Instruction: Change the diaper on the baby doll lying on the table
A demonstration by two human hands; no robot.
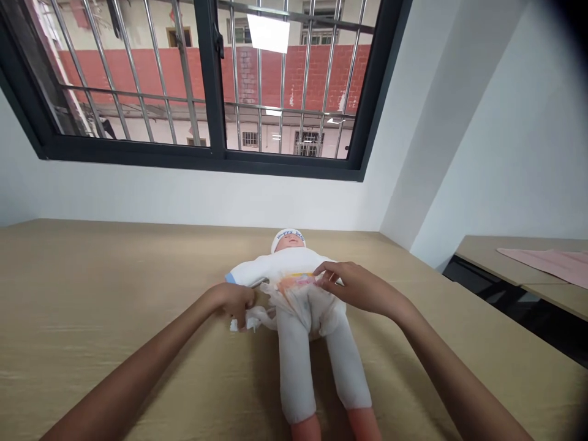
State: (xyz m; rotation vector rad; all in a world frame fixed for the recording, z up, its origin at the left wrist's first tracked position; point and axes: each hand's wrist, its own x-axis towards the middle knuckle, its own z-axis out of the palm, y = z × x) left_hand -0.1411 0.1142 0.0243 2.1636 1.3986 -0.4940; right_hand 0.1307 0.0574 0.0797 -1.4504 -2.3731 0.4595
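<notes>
A baby doll (298, 361) in white clothes and a white printed cap lies on its back on the wooden table, its head toward the window. A diaper (294, 294) with an orange and yellow patterned front covers its hips. Beside the doll's waist, my left hand (236, 300) is closed on the white side flap of the diaper, which is pulled outward. My right hand (342, 282) rests at the other edge of the diaper's front, fingers bent and pressed against it; whether they grip the edge is hidden.
The tan table (92, 294) spreads around the doll and meets a white wall under a barred window (218, 147). At the right, a second table (487, 260) holds a pink cloth (551, 263), with a dark gap between the tables.
</notes>
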